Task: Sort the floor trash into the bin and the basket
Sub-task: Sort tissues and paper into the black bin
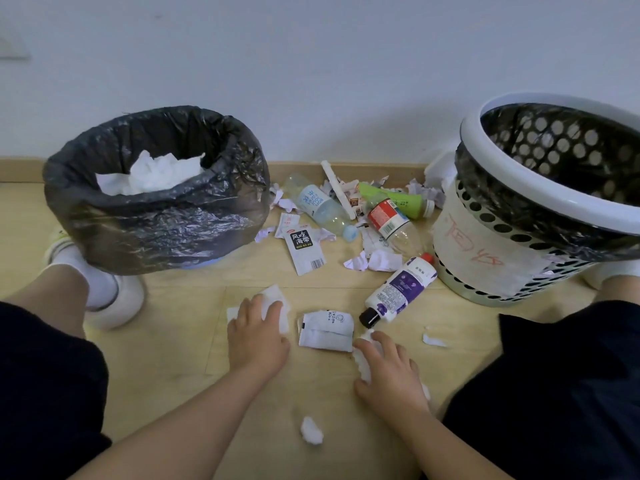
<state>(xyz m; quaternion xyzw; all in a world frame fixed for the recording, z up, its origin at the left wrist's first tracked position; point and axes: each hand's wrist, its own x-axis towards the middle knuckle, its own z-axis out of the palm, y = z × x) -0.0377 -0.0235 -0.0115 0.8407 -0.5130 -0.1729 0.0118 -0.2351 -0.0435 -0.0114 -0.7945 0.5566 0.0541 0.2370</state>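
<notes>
Subject: a person squatting on the floor, sorting litter by hand.
Left hand: down on a flat tissue. The fingers are bent over it and the sheet bunches up between them, so the grip is judged clamped on the tissue.
Right hand: covers a crumpled tissue. The fingers are curled round it and white shows on both sides of the palm, so this grip is also clamped.
Between the hands: a white packet lies flat, just beside both and held by neither.
Bin: black-lined, ahead and to the left, with white tissue already inside. The left hand is the nearer one.
Basket: perforated, black-lined, ahead and to the right. The right hand is the nearer one.
Purple-label bottle: on its side. Its long axis runs from the black cap, just ahead of the right fingertips, up and away toward the basket.
Litter pile: bottles, wrappers and torn paper lie against the wall between the two containers.
Strays: a tissue wad lies near the forearms, and a paper scrap lies right of the right hand.
Assessment: both tissues appear bound for the bin, so the right hand would have to cross leftward. The bottle looks an easy reach for the right hand toward the basket.
Risk: thin tissue may tear or shed bits when lifted.
</notes>
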